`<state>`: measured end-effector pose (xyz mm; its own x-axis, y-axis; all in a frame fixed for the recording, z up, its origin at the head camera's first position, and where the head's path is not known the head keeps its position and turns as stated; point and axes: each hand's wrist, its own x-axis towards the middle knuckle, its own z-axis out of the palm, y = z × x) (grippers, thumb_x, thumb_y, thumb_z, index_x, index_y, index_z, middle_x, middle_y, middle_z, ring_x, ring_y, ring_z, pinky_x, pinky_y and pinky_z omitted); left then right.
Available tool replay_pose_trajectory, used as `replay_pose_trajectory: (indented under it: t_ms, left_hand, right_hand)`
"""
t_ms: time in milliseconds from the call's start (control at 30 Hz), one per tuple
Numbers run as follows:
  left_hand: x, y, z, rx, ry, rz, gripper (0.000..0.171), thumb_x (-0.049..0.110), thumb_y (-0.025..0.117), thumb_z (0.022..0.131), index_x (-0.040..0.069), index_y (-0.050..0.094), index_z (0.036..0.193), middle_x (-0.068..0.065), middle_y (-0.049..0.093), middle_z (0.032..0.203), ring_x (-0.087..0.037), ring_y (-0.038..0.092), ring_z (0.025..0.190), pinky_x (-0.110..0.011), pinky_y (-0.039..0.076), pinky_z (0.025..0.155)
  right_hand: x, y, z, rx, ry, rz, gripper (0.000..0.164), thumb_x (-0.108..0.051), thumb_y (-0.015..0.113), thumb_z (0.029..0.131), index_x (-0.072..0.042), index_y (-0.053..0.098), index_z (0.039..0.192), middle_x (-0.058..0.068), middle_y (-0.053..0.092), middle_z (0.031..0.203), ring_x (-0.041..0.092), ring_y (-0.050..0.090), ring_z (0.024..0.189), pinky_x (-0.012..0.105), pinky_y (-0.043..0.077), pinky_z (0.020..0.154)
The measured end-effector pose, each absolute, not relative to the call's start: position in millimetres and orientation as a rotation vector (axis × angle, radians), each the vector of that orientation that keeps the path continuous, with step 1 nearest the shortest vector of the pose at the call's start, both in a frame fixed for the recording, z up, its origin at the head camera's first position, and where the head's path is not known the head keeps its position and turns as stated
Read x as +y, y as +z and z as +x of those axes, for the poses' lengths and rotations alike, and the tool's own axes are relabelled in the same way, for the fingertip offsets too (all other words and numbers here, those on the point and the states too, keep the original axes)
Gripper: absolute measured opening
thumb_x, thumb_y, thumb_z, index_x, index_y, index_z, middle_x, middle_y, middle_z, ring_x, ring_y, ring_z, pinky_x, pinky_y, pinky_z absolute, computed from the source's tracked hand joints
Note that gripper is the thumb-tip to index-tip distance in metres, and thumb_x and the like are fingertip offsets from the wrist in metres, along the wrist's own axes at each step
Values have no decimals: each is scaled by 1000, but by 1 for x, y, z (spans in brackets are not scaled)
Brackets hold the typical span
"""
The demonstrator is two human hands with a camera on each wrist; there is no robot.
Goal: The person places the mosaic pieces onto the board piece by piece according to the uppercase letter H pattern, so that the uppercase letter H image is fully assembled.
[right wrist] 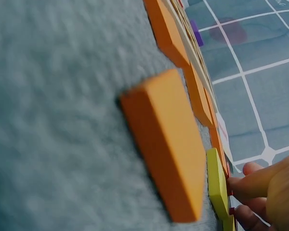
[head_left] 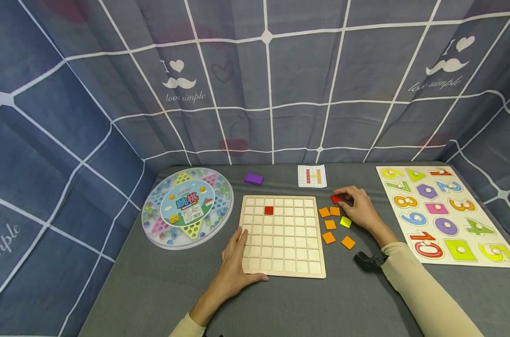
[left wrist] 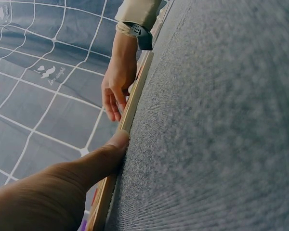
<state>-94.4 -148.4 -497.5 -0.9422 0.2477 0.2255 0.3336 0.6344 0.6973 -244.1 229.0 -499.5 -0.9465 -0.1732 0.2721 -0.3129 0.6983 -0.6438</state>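
Note:
A light wooden grid board (head_left: 280, 243) lies flat on the table, with one red square tile (head_left: 269, 210) in its upper part. My left hand (head_left: 234, 269) rests at the board's lower left corner, fingers along the left edge and thumb straight along the near edge. In the left wrist view the thumb (left wrist: 103, 161) touches the board's rim (left wrist: 135, 96). Right of the board, my right hand (head_left: 358, 206) pinches a loose red tile (head_left: 336, 199) between thumb and fingers. Several orange tiles (head_left: 328, 238) and a yellow-green tile (head_left: 345, 222) lie near it.
A pattern card (head_left: 312, 176) and a purple block (head_left: 253, 179) lie behind the board. At the left sits a round Chinese checkers box (head_left: 187, 208); at the right, a number puzzle board (head_left: 448, 215). A patterned cloth (head_left: 297, 84) hangs behind the table.

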Motion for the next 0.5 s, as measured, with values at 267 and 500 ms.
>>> replay_pose_trajectory:
  t_ms: [267, 500]
  left_hand:
    - [-149, -499, -94, -2763, -1218, -465, 125, 34, 95, 56, 0, 25, 154, -23, 19, 160, -37, 21, 147, -62, 18, 107]
    - [-149, -497, -94, -2756, -1216, -475, 124, 33, 95, 56, 0, 25, 154, -24, 19, 160, -38, 21, 147, -62, 18, 107]
  right_hand:
    - [232, -501, -249, -2747, 1073, 403, 32, 4, 68, 87, -8, 68, 116, 17, 62, 112, 26, 42, 90, 37, 29, 77]
    - [231, -501, -250, -2735, 1088, 379, 28, 0, 71, 87, -7, 69, 114, 17, 63, 108, 26, 44, 91, 36, 31, 78]
